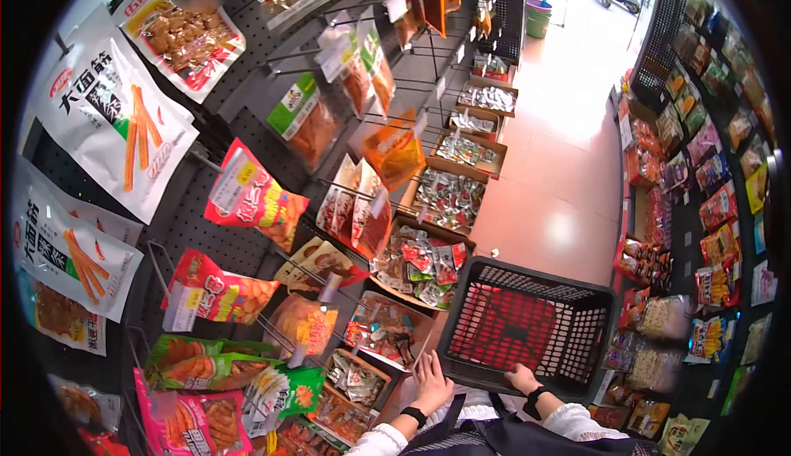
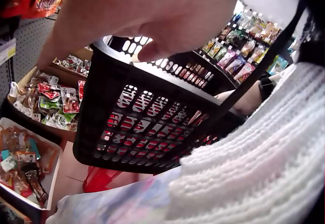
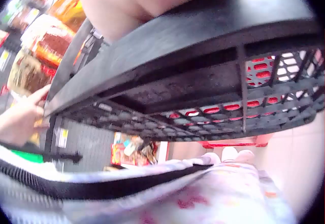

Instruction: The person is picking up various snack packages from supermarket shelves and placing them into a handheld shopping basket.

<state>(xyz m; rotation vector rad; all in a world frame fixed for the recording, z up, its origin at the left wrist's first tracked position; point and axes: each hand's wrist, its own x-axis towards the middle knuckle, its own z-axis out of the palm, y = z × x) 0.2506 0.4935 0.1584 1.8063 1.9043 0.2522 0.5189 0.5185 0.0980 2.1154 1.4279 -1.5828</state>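
Note:
A black plastic shopping basket (image 1: 535, 324) with slotted walls is in front of the body, its slots showing red beneath. My right hand (image 1: 523, 379) grips the near rim of the basket, toward its right side. In the right wrist view part of that hand (image 3: 147, 3) lies over the thick rim (image 3: 167, 41). Beside the basket's near left corner is my left hand (image 1: 432, 386), its fingers straight and pointing forward. The left wrist view has this hand (image 2: 157, 16) above the rim, with the thumb hanging just over it.
On the left, a dark pegboard shelf (image 1: 198, 184) carries hanging snack bags (image 1: 255, 201) on protruding hooks. Low boxes of small packets (image 1: 449, 196) line its foot. A pale tiled aisle floor (image 1: 544, 184) runs forward, with another stocked shelf (image 1: 709, 209) along the right.

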